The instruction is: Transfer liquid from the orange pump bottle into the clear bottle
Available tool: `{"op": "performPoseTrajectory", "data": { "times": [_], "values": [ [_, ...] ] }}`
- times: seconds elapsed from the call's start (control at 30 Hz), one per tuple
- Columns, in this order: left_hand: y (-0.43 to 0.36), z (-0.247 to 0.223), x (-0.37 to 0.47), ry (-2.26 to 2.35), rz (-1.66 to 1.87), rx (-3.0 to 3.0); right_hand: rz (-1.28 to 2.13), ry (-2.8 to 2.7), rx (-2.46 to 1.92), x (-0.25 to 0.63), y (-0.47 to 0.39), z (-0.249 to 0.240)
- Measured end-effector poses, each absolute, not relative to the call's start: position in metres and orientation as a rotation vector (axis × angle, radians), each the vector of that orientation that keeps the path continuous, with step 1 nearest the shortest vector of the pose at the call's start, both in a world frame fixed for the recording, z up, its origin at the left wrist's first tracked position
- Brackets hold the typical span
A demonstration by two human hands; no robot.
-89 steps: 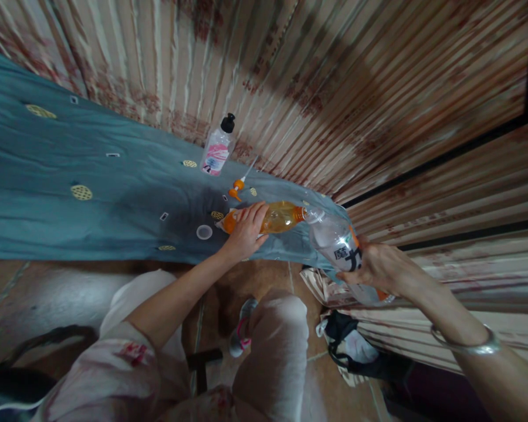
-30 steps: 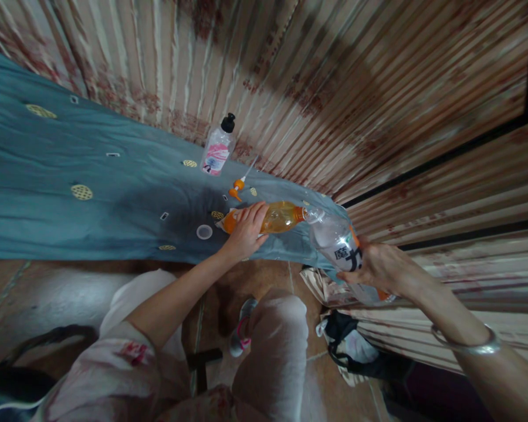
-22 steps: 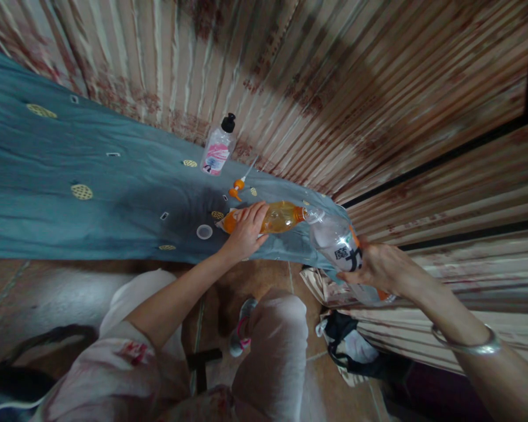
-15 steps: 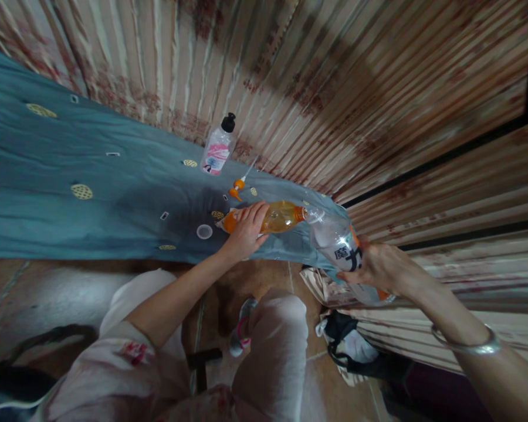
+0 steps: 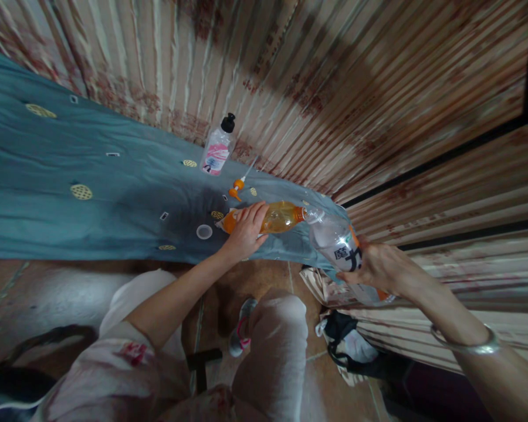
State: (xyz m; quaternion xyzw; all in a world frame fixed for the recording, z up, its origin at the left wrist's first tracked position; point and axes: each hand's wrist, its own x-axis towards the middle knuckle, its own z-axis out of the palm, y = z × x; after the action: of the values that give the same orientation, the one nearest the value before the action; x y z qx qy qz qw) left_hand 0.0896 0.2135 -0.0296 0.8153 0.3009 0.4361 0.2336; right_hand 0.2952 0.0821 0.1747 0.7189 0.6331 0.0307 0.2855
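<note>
My left hand (image 5: 245, 230) is wrapped round an orange-tinted clear bottle (image 5: 281, 217), which lies nearly level over the teal cloth with its neck to the right. My right hand (image 5: 376, 266) grips a large clear bottle (image 5: 337, 240) with a white, black and orange label, its mouth tilted up to the left. The two mouths meet, or nearly so; whether they touch is hard to tell. An orange pump head (image 5: 236, 187) with a thin tube lies just above the orange bottle. Left of my left hand is a small round translucent cap (image 5: 204, 232).
A clear bottle with a pink label and black top (image 5: 217, 149) stands at the back of the teal cloth (image 5: 127, 176), by a pleated curtain (image 5: 290, 88). Dark bars cross the curtain at right. A black and white bag (image 5: 352, 340) lies low on the right.
</note>
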Motion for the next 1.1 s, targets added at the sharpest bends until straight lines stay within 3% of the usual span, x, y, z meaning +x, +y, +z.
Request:
{"op": "performPoseTrajectory", "data": {
  "times": [1.1],
  "values": [
    [0.2133,-0.0289,0.0895,0.825,1.197,2.232,0.083,1.634,1.892,0.2923,0.0829,0.1762]
  ]
}}
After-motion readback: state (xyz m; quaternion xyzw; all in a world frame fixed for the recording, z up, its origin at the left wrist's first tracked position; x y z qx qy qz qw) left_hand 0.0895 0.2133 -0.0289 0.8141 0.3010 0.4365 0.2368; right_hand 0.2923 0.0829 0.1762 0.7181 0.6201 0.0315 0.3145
